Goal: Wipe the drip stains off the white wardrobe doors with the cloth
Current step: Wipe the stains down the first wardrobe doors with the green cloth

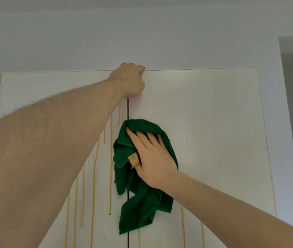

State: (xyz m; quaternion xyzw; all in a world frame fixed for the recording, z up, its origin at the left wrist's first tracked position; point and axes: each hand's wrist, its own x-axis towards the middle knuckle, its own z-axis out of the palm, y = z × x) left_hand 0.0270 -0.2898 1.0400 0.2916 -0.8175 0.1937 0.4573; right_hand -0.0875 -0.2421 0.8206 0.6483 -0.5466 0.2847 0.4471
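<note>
Pressing flat, right hand (153, 154): fingers (151, 138) straight and a little spread, palm down on the green cloth (142, 199), which lies against the upper part of the right wardrobe door (213, 122), just beside the centre seam (128, 111). Cloth bunched under the palm; loose tail hangs below my wrist and laps over the seam onto the left door (52, 90). A tan tag (133, 159) shows by my thumb.

Left hand (131, 79): fingers curled over the top edge where the two doors meet, gripping it; fingertips mostly hidden behind the edge.

Yellow drip stains (111, 158) run in long streaks down the left door, several side by side, partly behind my left forearm. A few fainter streaks (183, 228) low on the right door, under the cloth's tail.

Judgement: wiping is under way on the right door, with its upper panel looking clean; the bulk of the job remains. Next move calls for firm pressure and a downward stroke toward the low streaks, then crossing the seam to the left door. Left arm would need to shift clear of those stains.
</note>
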